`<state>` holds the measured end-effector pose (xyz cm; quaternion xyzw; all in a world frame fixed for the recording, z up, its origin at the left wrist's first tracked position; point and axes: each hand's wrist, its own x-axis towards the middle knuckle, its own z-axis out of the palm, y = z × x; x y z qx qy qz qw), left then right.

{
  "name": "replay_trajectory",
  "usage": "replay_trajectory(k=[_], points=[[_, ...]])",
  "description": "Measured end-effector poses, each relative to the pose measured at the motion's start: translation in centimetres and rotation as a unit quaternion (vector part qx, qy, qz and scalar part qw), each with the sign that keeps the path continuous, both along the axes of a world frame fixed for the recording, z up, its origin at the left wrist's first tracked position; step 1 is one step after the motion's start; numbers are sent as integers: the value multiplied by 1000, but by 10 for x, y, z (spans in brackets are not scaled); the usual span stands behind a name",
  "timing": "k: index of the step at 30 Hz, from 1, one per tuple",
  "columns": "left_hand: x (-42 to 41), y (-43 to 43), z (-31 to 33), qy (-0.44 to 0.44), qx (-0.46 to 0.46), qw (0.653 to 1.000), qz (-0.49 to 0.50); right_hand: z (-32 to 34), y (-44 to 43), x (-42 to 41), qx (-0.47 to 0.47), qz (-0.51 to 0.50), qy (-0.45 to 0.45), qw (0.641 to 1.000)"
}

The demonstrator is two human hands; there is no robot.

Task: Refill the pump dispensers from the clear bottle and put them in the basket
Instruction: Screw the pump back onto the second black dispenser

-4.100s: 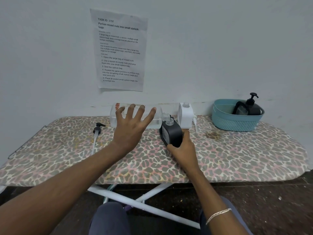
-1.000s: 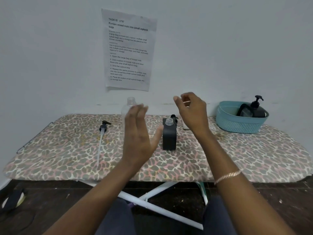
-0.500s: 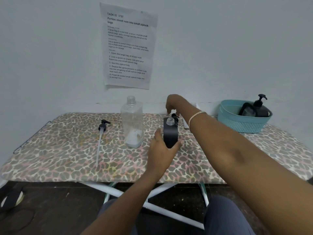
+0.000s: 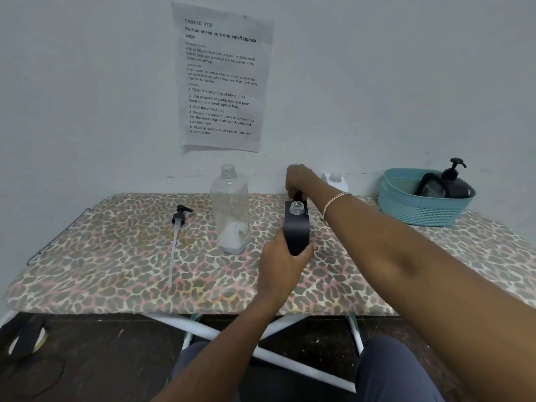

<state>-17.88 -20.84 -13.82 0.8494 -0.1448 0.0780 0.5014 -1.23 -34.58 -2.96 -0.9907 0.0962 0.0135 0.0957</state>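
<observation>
Your left hand (image 4: 282, 265) gripped the lower body of the black dispenser (image 4: 296, 230), upright on the board (image 4: 116, 256); your right hand (image 4: 297, 179) curled its fingers round a black pump piece (image 4: 297, 196) just behind the open neck.

My right hand (image 4: 298, 179) covers most of the black pump (image 4: 298, 195) it pinches; its tube I cannot see. My left hand (image 4: 282, 265) hides the base of the black dispenser (image 4: 295, 227). My right forearm (image 4: 391, 242) blocks most of the white dispenser (image 4: 336, 181).
</observation>
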Motion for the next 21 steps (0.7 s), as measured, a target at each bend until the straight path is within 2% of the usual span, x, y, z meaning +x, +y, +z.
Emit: replay_trajectory(k=[1,3,6,9,11,13,21], points=[[-1,1,0,5,-6,1000,-3,14,-2,2,26,11,-14,999],[-2,2,1,17,-19,1000,-7,44,-9,-4,146,8,-74,986],[-2,3,2,19,-11,1000,-15,73,-24,-34,340,34,-192,920],[-2,4,4,12,-9,1000,-26,80,-33,-71,439,88,-270,853],[-3,4,5,10,-7,1000,-25,80,-34,-92,474,113,-295,822],[-2,4,4,8,-10,1000,-23,76,-35,-110,483,126,-311,809],[-3,3,3,11,-20,999,-23,37,-33,-133,466,117,-308,821]])
